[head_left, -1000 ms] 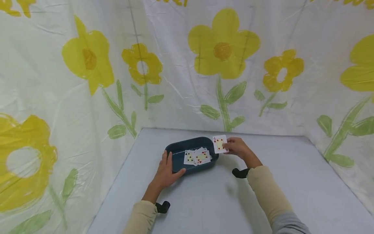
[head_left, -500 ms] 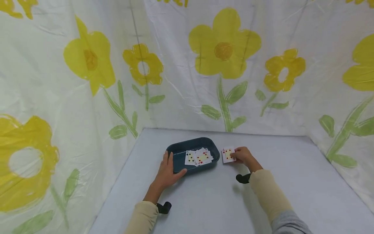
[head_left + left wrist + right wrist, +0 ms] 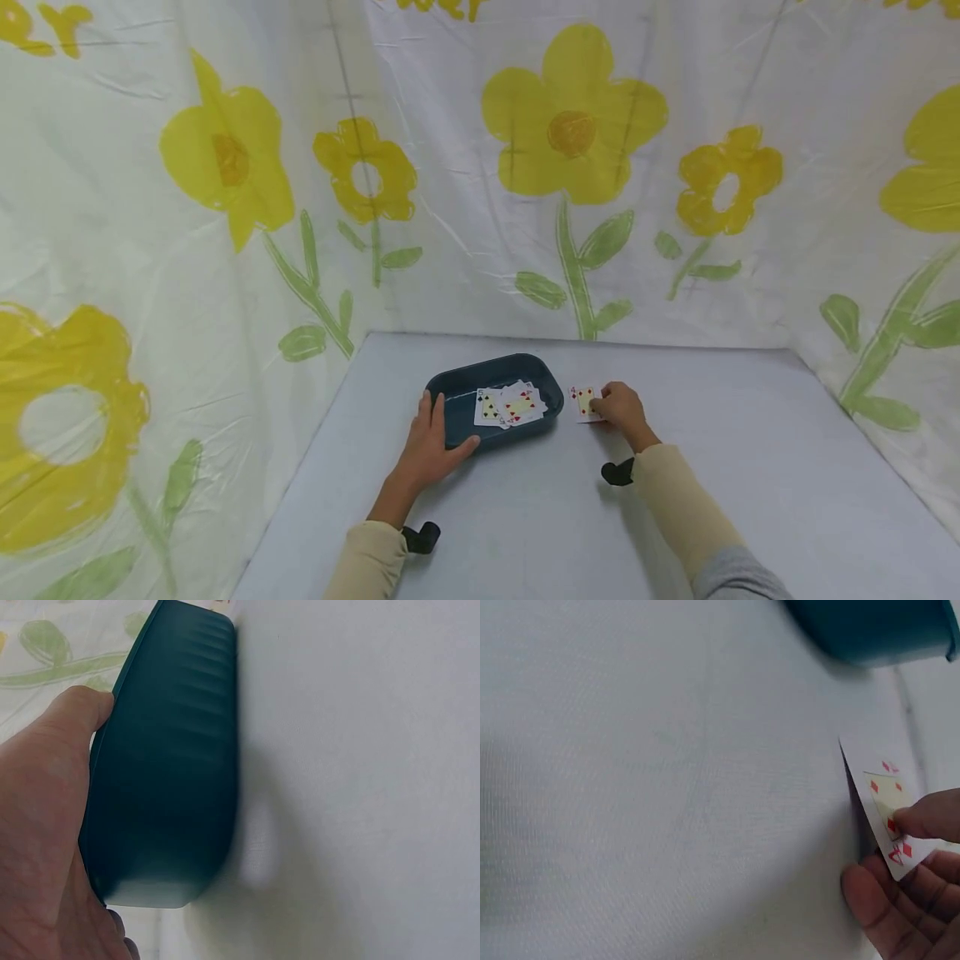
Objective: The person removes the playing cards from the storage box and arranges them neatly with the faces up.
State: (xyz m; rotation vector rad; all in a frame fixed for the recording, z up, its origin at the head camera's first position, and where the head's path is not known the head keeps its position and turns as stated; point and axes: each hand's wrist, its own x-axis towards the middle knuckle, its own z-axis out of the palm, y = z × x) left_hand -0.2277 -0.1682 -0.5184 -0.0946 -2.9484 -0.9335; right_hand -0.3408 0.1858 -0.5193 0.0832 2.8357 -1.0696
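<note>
Left hand (image 3: 431, 450): thumb and fingers spread wide about the corner of the tray (image 3: 459, 417), holding it; in its wrist view most fingers drop out of sight at lower left.
Right hand (image 3: 622, 411): thumb above, fingers below, pinching the four of diamonds (image 3: 581, 402); the thumb covers part of its face.
Held card: right of centre in the head view, just beside the tray; only the right wrist view shows the shadowed gap under its tilted edge.
Loose cards (image 3: 517, 405): overlapping in the tray, lower ones mostly covered; the left wrist view shows only outer wall.
Tray: cut off at upper right in the right wrist view.
</note>
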